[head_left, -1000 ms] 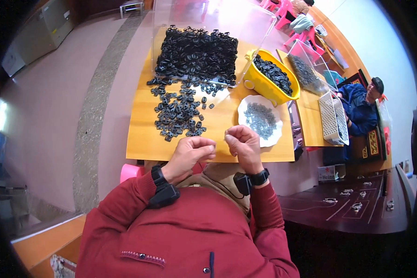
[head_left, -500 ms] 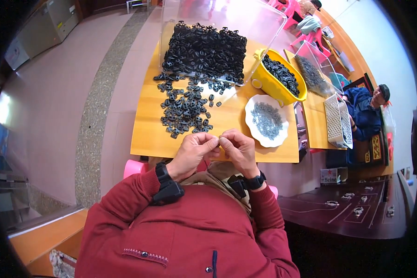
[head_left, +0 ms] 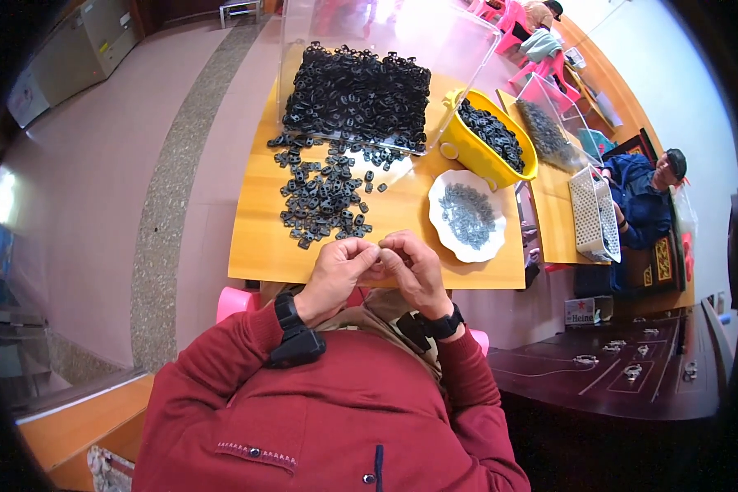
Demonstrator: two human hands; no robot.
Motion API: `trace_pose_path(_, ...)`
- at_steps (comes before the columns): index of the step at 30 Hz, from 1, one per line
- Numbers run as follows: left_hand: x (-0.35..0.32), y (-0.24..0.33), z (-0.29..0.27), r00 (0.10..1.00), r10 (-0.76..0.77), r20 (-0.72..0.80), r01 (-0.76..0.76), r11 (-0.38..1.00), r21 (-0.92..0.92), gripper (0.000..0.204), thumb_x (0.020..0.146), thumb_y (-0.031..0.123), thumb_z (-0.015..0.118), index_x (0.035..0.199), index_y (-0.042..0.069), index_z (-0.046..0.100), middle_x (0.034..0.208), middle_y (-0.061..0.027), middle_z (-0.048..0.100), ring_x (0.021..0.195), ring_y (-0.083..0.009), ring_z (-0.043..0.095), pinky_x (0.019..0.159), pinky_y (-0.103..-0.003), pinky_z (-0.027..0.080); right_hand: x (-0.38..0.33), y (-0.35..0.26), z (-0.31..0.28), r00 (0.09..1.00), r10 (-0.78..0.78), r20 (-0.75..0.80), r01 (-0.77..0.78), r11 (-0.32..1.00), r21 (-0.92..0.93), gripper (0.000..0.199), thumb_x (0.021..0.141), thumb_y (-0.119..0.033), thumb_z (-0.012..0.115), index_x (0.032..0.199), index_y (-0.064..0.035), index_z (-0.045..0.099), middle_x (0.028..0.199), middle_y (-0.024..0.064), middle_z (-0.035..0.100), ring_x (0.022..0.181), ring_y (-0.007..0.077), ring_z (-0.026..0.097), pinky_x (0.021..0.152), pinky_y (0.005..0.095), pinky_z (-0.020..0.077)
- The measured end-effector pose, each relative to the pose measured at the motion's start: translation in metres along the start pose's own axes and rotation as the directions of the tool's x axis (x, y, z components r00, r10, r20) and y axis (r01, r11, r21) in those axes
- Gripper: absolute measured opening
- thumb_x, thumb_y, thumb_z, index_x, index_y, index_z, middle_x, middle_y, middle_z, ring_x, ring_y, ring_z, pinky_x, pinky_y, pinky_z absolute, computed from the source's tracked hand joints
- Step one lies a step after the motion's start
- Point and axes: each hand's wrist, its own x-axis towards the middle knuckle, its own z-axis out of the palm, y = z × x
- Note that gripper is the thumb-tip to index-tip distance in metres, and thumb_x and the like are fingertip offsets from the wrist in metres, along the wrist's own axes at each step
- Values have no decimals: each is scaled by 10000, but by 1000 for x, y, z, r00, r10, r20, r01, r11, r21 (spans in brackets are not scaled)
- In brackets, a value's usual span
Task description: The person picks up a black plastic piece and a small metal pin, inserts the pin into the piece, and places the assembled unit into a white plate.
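Note:
Over the near edge of the wooden table (head_left: 402, 275), my left hand (head_left: 340, 269) and my right hand (head_left: 414, 269) meet with fingertips pinched together. Whatever sits between the fingers is hidden or too small to name. Just beyond my left hand spreads a loose pile of small black plastic parts (head_left: 324, 197), each with holes in it. To the right of my right hand stands a white scalloped plate (head_left: 439, 234) with many tiny clear-grey pieces (head_left: 469, 215) on it.
A clear bin heaped with black parts (head_left: 357, 94) lies at the back. Beside it stands a yellow tub (head_left: 500, 166) of black parts. Further right, a person in blue (head_left: 644, 197) sits by another table (head_left: 558, 221) with a white perforated basket (head_left: 584, 217).
The table and the things on it sit slightly further left in the picture. My hands stay together in the same pinch.

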Motion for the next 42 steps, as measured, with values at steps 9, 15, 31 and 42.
trace_pose_path(9,1,-5,-1,999,31,-14,-31,999,24,142,957,135,546,954,10,612,861,-33,638,771,-90,614,725,-246,538,1,4,4,995,-82,-49,75,989,-131,39,844,2,610,865,1,577,773,117,572,676,231,567,612,306,463)
trace_pose_path(15,2,-7,-4,998,45,-42,-44,998,35,137,952,130,552,951,8,614,862,-41,645,774,-91,615,723,-240,532,2,1,2,988,-150,-40,139,969,-206,26,854,18,609,862,11,585,805,111,584,694,196,577,627,282,468)
trace_pose_path(31,0,-6,-1,998,2,-69,-1,1000,20,159,954,155,555,942,6,609,864,-42,648,757,-87,609,722,-229,524,2,-1,1,981,-192,18,190,947,-261,50,848,16,608,874,10,566,805,123,577,713,223,593,636,302,475)
trace_pose_path(42,-1,-4,1,998,43,-39,-42,999,24,163,965,149,539,946,-1,602,881,-49,648,774,-102,631,728,-238,534,1,3,2,989,-147,-15,141,969,-204,34,839,13,622,857,20,594,808,120,590,709,234,597,633,297,478)
